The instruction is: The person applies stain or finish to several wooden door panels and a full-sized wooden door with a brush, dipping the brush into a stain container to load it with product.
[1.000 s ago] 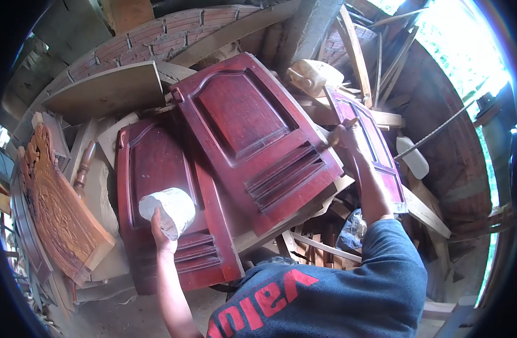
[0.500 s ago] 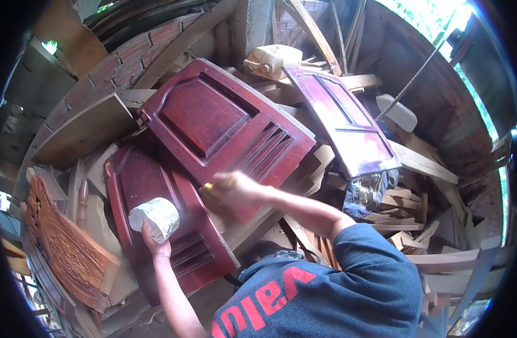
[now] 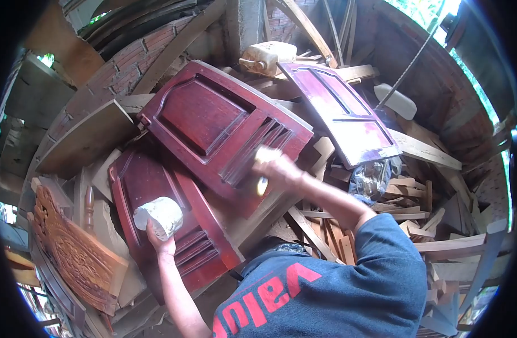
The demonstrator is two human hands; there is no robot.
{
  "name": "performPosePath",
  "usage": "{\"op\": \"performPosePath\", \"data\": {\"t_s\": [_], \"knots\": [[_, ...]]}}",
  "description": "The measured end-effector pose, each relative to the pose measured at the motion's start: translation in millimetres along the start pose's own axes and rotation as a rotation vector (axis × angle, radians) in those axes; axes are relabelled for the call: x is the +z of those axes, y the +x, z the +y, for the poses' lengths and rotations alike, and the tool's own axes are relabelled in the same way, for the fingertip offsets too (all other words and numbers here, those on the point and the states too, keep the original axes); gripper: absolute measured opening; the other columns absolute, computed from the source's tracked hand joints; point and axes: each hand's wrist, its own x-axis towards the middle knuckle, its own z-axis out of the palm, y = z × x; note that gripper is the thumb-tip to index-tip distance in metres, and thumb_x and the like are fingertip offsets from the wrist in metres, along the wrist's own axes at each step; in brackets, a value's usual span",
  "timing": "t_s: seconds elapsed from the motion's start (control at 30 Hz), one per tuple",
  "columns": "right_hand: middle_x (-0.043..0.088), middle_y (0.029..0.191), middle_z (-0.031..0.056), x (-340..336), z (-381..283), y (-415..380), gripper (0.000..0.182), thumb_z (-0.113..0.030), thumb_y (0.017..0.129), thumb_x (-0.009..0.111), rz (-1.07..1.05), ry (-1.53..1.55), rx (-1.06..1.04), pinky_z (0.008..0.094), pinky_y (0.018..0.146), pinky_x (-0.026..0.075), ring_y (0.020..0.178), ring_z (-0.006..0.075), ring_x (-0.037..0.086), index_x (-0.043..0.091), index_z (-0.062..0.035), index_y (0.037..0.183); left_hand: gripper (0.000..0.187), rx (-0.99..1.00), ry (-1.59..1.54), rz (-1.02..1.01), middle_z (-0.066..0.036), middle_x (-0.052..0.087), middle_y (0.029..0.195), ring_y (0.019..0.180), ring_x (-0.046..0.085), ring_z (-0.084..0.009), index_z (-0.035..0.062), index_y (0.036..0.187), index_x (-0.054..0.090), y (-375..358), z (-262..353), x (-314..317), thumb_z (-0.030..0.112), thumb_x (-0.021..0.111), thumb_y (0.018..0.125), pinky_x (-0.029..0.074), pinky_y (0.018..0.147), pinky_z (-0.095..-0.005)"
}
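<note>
A white, stained tub (image 3: 159, 218) rests in my left hand (image 3: 161, 241), which grips it from below and the near side. The tub is over the lower dark-red panelled door (image 3: 140, 174), and what is inside it does not show. My right hand (image 3: 278, 172), smeared by motion, is closed around a yellow-handled brush (image 3: 262, 186). That hand is over the slatted lower end of the upper dark-red door (image 3: 205, 112). Blur hides whether the brush touches the wood.
A shiny reddish panel (image 3: 343, 115) leans at the right. Behind it sits a dirty plastic jug (image 3: 268, 57). A carved wooden piece (image 3: 72, 253) stands at the left, and wood offcuts (image 3: 407, 200) are heaped at the right.
My right hand has swept to the right and slightly up with the brush, across the upper door toward its slats. My left hand and the tub stay nearly in place.
</note>
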Motion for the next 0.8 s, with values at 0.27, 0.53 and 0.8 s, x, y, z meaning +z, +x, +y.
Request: {"op": "performPosePath", "data": {"t_s": [0.27,0.53,0.8], "knots": [[0.067,0.094,0.0101,14,-36,-27,0.027,-0.010,0.081,0.069,0.049,0.970,0.290,0.0356,0.076,0.054,0.087,0.0230,0.067,0.063,-0.0055,0.107,0.063,-0.005,0.004,0.024,-0.006,0.050,0.134,0.126,0.046,-0.0242,0.0111,0.139,0.041,-1,-1,3,0.047,0.055,0.089,0.037,0.103,-0.0464],[0.063,0.072,0.0142,-22,161,-47,0.014,-0.004,0.078,0.057,0.368,0.216,0.538,0.0414,0.062,0.050,0.068,0.0319,0.065,0.062,-0.0080,0.091,0.064,0.023,0.003,0.033,-0.005,0.050,0.134,0.126,0.046,-0.0230,0.0098,0.138,0.042,-2,-3,5,0.049,0.055,0.089,0.036,0.104,-0.0434],[0.066,0.085,0.0123,-6,-63,-27,0.011,-0.015,0.083,0.063,-0.317,0.336,0.037,0.0414,0.066,0.052,0.078,0.0317,0.065,0.058,-0.0091,0.091,0.064,0.040,0.005,0.042,-0.005,0.052,0.133,0.124,0.050,-0.0244,0.0118,0.139,0.042,4,-9,-4,0.049,0.054,0.089,0.042,0.100,-0.0482]]}}
